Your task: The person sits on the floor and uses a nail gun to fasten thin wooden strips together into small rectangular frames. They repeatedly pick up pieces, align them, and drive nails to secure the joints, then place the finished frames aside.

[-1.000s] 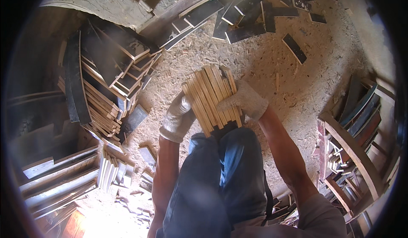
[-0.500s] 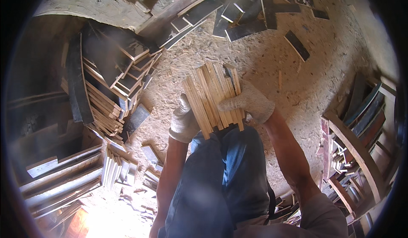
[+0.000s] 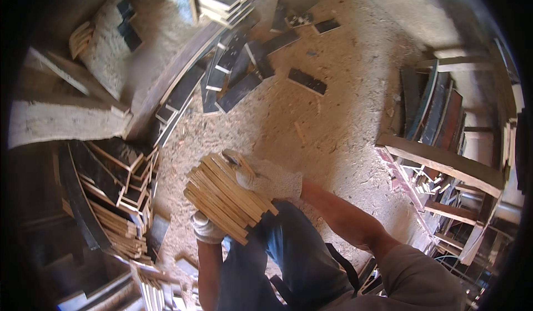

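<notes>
A bundle of plywood strips [image 3: 225,197] sits above my knees, pale layered edges facing up and ends uneven. My left hand [image 3: 206,229], in a whitish knit work glove, closes on the bundle's near left side; its fingers are partly hidden beneath the wood. My right hand [image 3: 266,176], in the same kind of glove, grips the far right side, thumb over the outermost strips. Both hands hold the bundle together, tilted slightly, over my blue trousers [image 3: 294,233].
Dark-faced board offcuts [image 3: 239,78] lie on the dusty floor ahead, with one separate dark piece [image 3: 307,81]. A stack of dark boards [image 3: 105,194] stands at left. On the right, a wooden rack [image 3: 444,164] holds long boards. A thick beam [image 3: 66,122] juts in from the left.
My view has swung rightward and up, so the bundle appears lower and further left. The bundle is turned more diagonally, and my right thumb sits nearer its far edge.
</notes>
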Tool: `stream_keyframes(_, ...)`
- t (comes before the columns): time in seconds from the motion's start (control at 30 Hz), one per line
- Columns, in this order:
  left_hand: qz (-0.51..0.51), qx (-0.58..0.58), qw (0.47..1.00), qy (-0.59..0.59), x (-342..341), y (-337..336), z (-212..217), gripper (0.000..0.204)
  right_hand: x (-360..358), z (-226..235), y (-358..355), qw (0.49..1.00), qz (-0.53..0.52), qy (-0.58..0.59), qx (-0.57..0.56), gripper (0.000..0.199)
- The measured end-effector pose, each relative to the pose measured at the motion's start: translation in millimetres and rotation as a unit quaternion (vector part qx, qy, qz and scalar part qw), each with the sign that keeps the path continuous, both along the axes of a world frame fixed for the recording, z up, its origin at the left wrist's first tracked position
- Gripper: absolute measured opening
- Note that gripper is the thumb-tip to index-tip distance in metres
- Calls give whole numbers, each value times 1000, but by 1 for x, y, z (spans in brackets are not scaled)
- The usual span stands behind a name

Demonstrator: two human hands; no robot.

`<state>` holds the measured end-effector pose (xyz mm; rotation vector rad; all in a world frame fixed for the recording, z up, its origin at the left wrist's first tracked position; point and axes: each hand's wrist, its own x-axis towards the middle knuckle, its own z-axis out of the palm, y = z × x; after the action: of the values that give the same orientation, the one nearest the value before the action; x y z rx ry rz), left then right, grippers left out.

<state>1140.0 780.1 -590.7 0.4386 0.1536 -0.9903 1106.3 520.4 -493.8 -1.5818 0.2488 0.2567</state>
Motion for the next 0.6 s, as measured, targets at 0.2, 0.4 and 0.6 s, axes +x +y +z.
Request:
stream_keyframes(0.2, -13, 58, 998, -18, 21, -43, 26, 104, 4, 37, -5, 973, -193, 54, -117, 84)
stream_keyframes(0.4, -105, 83, 938, -320, 18, -101, 64, 81, -15, 118, -23, 949, -164, 78, -256, 133)
stream_keyframes(0.6, -185, 46, 941, -281, 13, -195, 175, 39, -66, 177, -69, 936, -172, 77, -297, 151)
